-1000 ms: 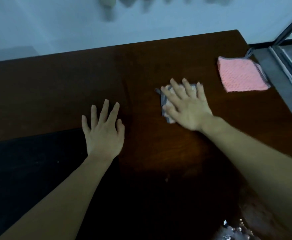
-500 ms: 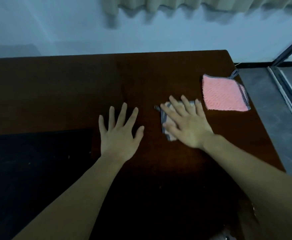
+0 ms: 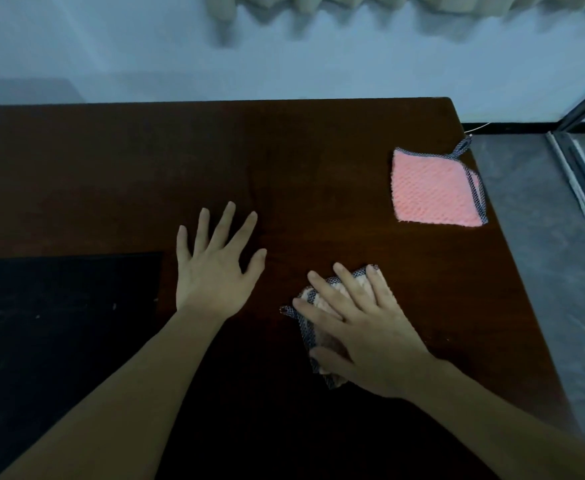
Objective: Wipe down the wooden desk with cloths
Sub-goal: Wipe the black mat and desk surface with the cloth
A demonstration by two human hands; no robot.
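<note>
A dark wooden desk point(image 3: 319, 174) fills the view. My right hand point(image 3: 364, 327) lies flat with straight fingers on a small folded cloth with a grey checked border point(image 3: 305, 332), pressing it onto the desk near the front right. Most of that cloth is hidden under the palm. My left hand point(image 3: 215, 268) rests flat on the bare wood, fingers spread, to the left of the cloth. A pink cloth with a grey checked edge point(image 3: 433, 188) lies flat near the desk's right edge, apart from both hands.
A black mat point(image 3: 62, 323) covers the desk's front left. The desk's right edge drops to a grey floor point(image 3: 544, 271), with a glass door frame point(image 3: 582, 161) beyond. A pale wall point(image 3: 284, 64) and curtain hem point(image 3: 319, 8) stand behind the desk.
My right hand has dragged the folded cloth back toward me along the desk. The view has tilted up, showing more wall and curtain. My left hand stays flat on the wood.
</note>
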